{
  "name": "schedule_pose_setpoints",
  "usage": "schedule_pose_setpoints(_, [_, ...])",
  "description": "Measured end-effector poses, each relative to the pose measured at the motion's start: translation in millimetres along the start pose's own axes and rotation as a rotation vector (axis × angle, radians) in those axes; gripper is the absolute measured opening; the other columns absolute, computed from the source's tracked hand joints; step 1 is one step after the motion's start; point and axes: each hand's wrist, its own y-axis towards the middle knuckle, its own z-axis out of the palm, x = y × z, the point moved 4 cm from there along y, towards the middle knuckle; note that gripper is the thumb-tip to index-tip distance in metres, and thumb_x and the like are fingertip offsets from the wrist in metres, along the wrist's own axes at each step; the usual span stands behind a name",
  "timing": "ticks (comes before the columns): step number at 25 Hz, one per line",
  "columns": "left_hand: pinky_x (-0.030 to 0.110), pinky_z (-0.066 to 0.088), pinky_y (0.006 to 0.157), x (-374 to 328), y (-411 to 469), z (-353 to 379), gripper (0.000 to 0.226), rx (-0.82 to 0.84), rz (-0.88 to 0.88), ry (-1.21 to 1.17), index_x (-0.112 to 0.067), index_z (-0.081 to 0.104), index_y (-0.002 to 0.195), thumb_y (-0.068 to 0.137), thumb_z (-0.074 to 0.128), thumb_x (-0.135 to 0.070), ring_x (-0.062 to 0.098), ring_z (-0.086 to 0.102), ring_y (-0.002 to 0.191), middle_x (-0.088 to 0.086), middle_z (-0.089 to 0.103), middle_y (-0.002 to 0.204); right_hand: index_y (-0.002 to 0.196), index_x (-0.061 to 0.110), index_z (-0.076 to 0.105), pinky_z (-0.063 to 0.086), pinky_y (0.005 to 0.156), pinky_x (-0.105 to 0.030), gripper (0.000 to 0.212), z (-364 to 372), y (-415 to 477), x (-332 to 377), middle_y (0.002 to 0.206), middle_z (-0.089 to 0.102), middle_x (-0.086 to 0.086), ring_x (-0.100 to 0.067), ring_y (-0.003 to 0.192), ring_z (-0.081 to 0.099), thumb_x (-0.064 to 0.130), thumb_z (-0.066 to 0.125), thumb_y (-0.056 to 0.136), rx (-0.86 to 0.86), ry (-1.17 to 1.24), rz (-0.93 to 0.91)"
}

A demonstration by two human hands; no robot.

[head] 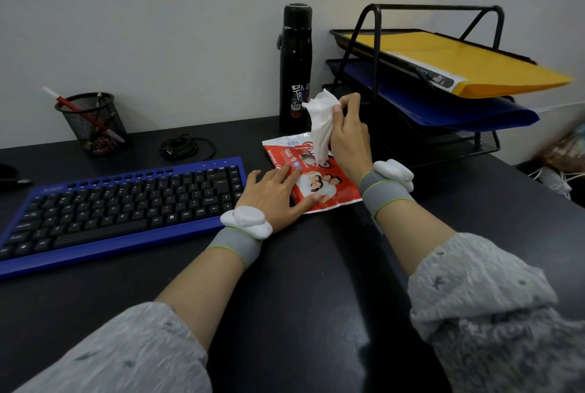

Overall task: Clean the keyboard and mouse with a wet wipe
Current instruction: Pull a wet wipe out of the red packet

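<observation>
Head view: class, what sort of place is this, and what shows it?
Probably an office or study workspace: a blue keyboard on a dark desk, a wire tray rack holding a yellow folder and a blue folder, and a mesh pen holder by the wall.

The black worktop (300, 282) carries a blue keyboard (120, 209), wipe pack (335, 193), pen cup (91, 122), coiled cable (186, 147), bottle (296, 66) — and a file rack (487, 142).

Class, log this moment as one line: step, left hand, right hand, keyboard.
step: wet wipe partly out of wipe pack | left hand: presses pack | right hand: pinches wipe's top | keyboard: left of pack
</observation>
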Motion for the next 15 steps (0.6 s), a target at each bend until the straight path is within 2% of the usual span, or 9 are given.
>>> schedule_pose_setpoints(3, [0.044, 0.013, 0.114, -1, 0, 0, 0.077, -0.015, 0.002, 0.005, -0.023, 0.028, 0.146, 0.086, 0.024, -0.071, 0.019, 0.029, 0.14, 0.0, 0.029, 0.154, 0.104, 0.016, 0.037, 0.031, 0.047, -0.03, 0.02, 3, -4, -2, 0.056, 0.045, 0.004, -0.02, 0.05, 0.049, 0.033, 0.028, 0.1, 0.005, -0.003, 0.003])
schedule_pose_setpoints(9, [0.043, 0.017, 0.112, -1, 1, -1, 0.075, -0.039, 0.008, 0.005, -0.022, 0.033, 0.143, 0.086, 0.026, -0.07, 0.02, 0.034, 0.137, 0.0, 0.035, 0.15, 0.106, 0.016, 0.037, 0.031, 0.046, -0.03, 0.021, 9, -9, -4, 0.058, 0.043, 0.007, -0.016, 0.053, 0.048, 0.034, 0.028, 0.1, 0.021, -0.006, 0.013])
schedule_pose_setpoints(15, [0.037, 0.026, 0.103, -2, -5, -7, 0.062, -0.13, 0.023, 0.043, -0.019, 0.05, 0.13, 0.09, 0.032, -0.063, 0.018, 0.05, 0.121, -0.001, 0.053, 0.134, 0.107, 0.016, 0.036, 0.031, 0.045, -0.028, 0.022, 11, -14, -4, 0.062, 0.047, 0.006, -0.016, 0.054, 0.051, 0.034, 0.027, 0.1, 0.019, -0.01, 0.031])
